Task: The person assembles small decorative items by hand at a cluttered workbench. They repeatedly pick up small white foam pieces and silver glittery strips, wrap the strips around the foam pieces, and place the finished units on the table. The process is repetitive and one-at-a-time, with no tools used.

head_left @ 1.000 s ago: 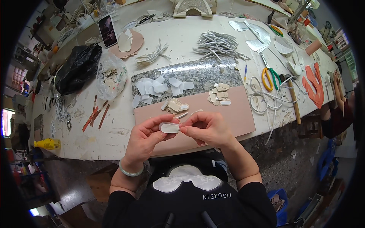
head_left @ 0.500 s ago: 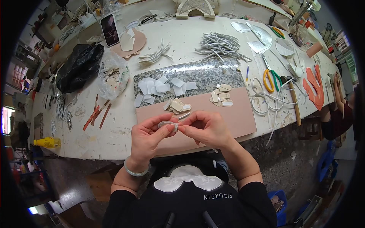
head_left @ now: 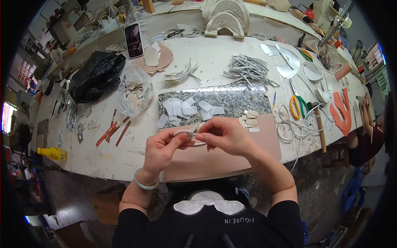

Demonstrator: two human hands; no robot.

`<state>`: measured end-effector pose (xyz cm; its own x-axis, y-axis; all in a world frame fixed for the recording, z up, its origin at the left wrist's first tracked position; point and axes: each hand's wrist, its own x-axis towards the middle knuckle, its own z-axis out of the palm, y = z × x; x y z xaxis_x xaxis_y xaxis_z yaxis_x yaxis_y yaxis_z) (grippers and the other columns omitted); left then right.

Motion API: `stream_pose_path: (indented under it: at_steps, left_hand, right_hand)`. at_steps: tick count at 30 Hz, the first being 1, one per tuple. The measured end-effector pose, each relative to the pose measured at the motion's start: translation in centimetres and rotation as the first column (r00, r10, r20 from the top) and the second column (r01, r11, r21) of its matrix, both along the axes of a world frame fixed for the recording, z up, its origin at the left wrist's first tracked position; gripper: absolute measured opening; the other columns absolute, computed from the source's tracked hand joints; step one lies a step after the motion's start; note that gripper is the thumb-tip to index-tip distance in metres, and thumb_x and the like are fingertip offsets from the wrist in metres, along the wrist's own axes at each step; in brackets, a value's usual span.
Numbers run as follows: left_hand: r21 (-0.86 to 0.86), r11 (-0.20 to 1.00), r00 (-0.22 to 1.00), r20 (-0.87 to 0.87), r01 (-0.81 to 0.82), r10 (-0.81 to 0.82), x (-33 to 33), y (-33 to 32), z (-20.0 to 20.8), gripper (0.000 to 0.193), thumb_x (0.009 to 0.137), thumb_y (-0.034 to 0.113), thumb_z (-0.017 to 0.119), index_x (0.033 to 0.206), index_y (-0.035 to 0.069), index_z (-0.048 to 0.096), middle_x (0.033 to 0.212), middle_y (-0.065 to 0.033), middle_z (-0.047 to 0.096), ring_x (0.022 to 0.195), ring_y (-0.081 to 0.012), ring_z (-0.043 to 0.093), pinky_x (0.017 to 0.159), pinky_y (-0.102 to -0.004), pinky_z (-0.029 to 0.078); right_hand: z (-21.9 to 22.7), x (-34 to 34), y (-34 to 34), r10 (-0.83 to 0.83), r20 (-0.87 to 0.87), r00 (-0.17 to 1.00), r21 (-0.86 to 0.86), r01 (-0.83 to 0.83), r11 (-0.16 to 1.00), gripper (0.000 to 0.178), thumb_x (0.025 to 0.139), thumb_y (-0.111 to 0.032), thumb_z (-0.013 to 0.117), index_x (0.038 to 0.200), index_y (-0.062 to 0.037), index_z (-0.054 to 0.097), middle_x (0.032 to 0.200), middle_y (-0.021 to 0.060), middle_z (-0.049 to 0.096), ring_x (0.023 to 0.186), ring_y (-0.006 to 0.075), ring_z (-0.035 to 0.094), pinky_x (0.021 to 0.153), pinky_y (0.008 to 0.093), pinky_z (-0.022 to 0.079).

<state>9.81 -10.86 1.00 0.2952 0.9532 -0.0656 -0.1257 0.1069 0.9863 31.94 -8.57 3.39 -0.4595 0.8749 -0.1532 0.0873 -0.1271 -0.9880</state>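
My left hand (head_left: 161, 149), with a pale bangle at its wrist, pinches a small whitish rounded tab (head_left: 183, 133) between thumb and fingers above the pink board. Close against it, the fingers of my right hand (head_left: 227, 135) are pinched together at the tab's right end. A thin silvery strip (head_left: 200, 144) shows just below the right fingertips; whether it is held or lies on the board I cannot tell. Small beige tabs (head_left: 249, 119) lie right of my right hand. White rounded pieces (head_left: 182, 108) are spread on the speckled stone slab (head_left: 231, 93) beyond.
Silver cord lengths (head_left: 250, 70) are heaped behind the slab. To the right lie scissors (head_left: 295, 103), a looped white cord (head_left: 285, 128) and a hammer (head_left: 320, 128). Plastic bags (head_left: 134, 93), reddish strips (head_left: 112, 130) and a yellow bottle (head_left: 53, 153) are at left.
The whole view has shifted, so the table sits lower and further right in it. My right hand has moved up over the near beige tabs, hiding most of them. Both hands keep pinching.
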Motion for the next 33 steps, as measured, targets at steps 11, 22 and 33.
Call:
stream_pose_path:
  at_steps: [11, 22, 33]
  left_hand:
    - [0.347, 0.889, 0.872, -0.279, -0.3, 0.403, -3.8, 4.3, -1.7, 0.044, 0.084, 0.022, 0.073, 0.121, 0.001, 0.06, 0.115, -0.0091, 0.062, 0.091, -0.0136, 0.059, 0.074, -0.0221, 0.047]
    - [0.448, 0.858, 0.709, -0.689, 0.253, 0.15, -2.4, 0.9, -2.7, 0.021, 0.072, 0.014, 0.078, 0.087, 0.004, 0.067, 0.102, -0.0087, 0.058, 0.1, -0.0282, 0.047, 0.089, -0.0364, 0.042]
    - [0.441, 0.848, 0.768, -0.637, 0.293, 0.067, -1.8, 0.9, 0.1, 0.015, 0.076, 0.007, 0.074, 0.089, 0.006, 0.066, 0.096, -0.006, 0.062, 0.094, -0.024, 0.051, 0.079, -0.0331, 0.044]
  right_hand:
    - [-4.5, -6.1, 19.3, -0.287, 0.484, 0.827, 0.69, -0.159, 0.706, 0.017, 0.083, -0.021, 0.069, 0.089, -0.0054, 0.07, 0.085, 0.012, 0.067, 0.08, 0.0275, 0.064, 0.072, 0.0369, 0.05]
    - [-5.4, -5.1, 17.8, -0.482, 0.422, 0.768, 0.875, -0.207, 0.437, 0.015, 0.082, -0.021, 0.069, 0.091, -0.0096, 0.073, 0.09, 0.0068, 0.068, 0.087, 0.0269, 0.062, 0.076, 0.0378, 0.048]
    - [-4.1, -1.4, -0.3, -0.106, 0.483, 0.869, 0.771, -0.365, 0.523, 0.023, 0.077, -0.013, 0.07, 0.098, -0.0083, 0.066, 0.087, 0.0054, 0.064, 0.088, 0.0219, 0.061, 0.079, 0.0358, 0.047]
